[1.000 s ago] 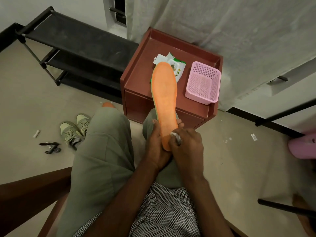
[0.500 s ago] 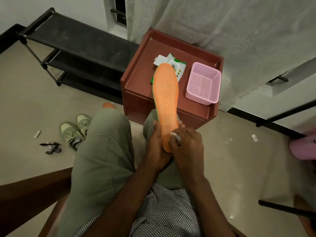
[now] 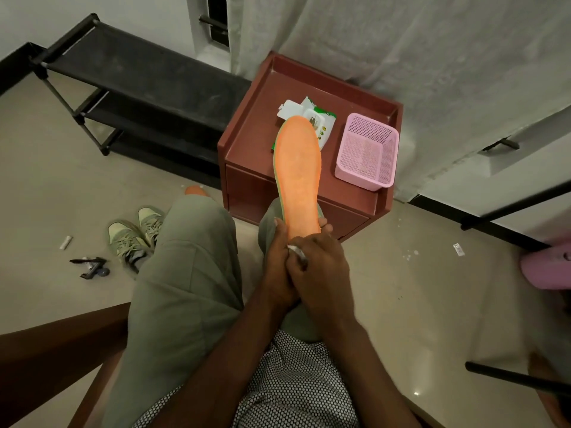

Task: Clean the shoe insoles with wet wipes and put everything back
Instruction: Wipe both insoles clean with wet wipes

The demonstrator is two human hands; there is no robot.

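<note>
Just beyond the hands, the brown side table (image 3: 247,143) keeps the wipes packet (image 3: 321,125) and pink basket (image 3: 366,152) within reach. The orange insole (image 3: 298,174) runs lengthwise away from the hands, toe out over the table. The left hand (image 3: 278,257) grips its heel, seemingly steadying it, while the right hand (image 3: 321,267) pinches a wet wipe (image 3: 298,253) against that heel.

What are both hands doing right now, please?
Left hand: grips the heel end of the orange insole.
Right hand: holds a wet wipe against the insole's heel.
</note>
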